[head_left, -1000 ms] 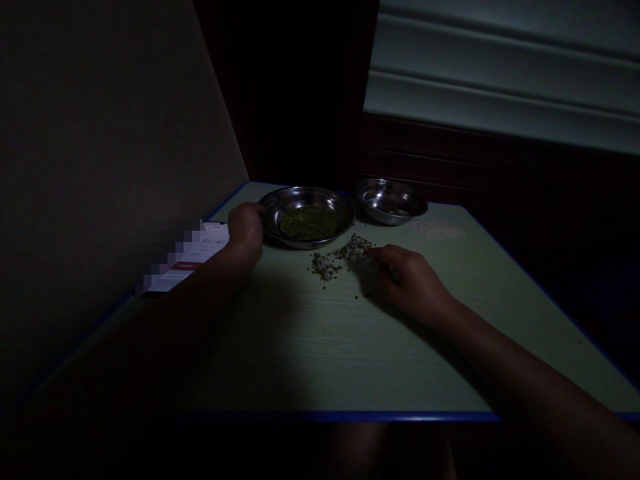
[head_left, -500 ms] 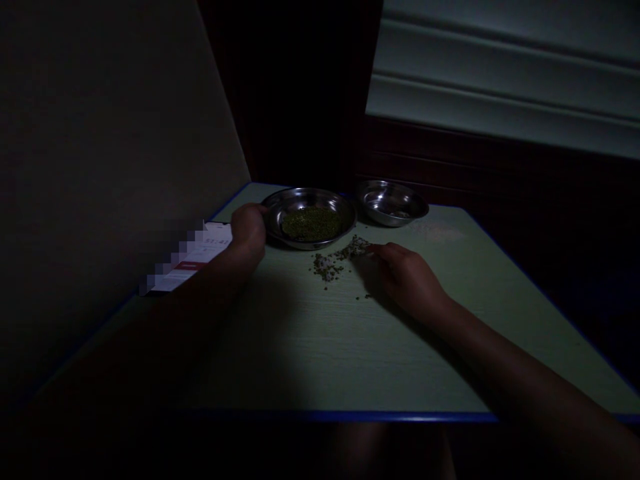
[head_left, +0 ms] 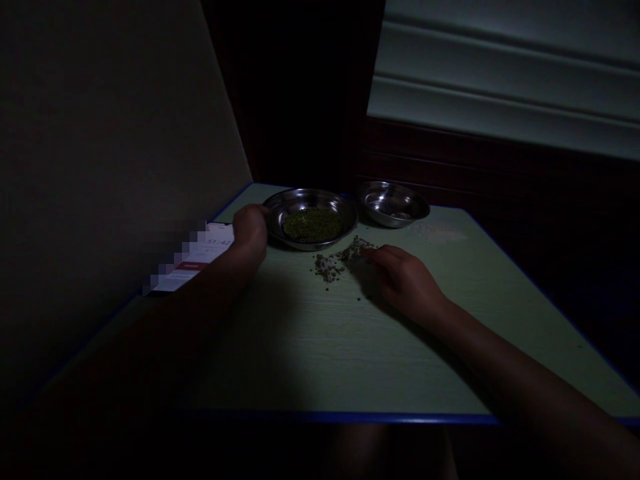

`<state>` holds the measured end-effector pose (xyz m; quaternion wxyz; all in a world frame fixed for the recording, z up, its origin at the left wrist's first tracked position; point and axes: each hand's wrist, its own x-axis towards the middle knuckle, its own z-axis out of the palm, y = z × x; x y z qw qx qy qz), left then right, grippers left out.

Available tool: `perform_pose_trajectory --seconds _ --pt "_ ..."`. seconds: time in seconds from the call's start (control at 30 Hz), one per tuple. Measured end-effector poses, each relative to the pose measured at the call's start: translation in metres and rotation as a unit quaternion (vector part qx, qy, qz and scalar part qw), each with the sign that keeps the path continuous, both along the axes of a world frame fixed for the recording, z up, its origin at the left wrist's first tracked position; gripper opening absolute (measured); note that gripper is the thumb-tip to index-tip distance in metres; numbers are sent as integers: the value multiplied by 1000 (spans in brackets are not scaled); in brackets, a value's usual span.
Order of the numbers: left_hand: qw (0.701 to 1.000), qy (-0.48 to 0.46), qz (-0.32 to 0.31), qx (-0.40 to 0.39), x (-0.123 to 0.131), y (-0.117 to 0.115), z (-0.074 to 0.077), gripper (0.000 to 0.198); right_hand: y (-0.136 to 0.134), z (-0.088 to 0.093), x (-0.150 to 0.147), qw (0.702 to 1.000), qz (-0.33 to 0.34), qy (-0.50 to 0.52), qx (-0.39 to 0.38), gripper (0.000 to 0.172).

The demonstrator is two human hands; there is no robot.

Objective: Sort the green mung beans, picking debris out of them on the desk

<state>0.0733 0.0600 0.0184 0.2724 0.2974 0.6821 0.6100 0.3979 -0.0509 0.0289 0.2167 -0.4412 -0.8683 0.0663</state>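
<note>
Reaches across a pale green, blue-edged surface (head_left: pixel 320 347) in a dimly lit corner, working with both bare hands. Grips the left side of a shallow stainless-steel bowl (head_left: pixel 313 246) with the left hand (head_left: pixel 250 233), thumb at the rim and fingers curled, largely hidden from view. Has a broad layer of small green seeds (head_left: pixel 313 225) on the bottom of that bowl.

Extends the right hand (head_left: pixel 407 280) from the opposite side, with fingers bent and bunched low over the surface, tips at the right edge of a loose cluster (head_left: pixel 354 249) of green seeds mixed with whitish grains. Cannot tell, in such low light, between a pinch on a seed and mere contact with the pile. Has another cluster (head_left: pixel 327 267) of the same mix just beside the first, to the left and nearer, in front of the bowl, plus a few stray seeds closer still.

Has a second steel bowl (head_left: pixel 385 219) just beside the first, to the right and slightly farther back, with small pale contents too dark to identify. Shows a thin patch of pale grains (head_left: pixel 439 232) to the right of that bowl. Has a lit smartphone (head_left: pixel 200 253) at the left edge, near the left hand, with slatted blinds (head_left: pixel 500 87) at upper right.
</note>
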Motion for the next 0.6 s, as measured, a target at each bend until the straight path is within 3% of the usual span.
perform_pose_trajectory --seconds 0.6 --pt "1000 2 -3 10 3 -1 1 20 -7 9 2 999 45 -8 -15 53"
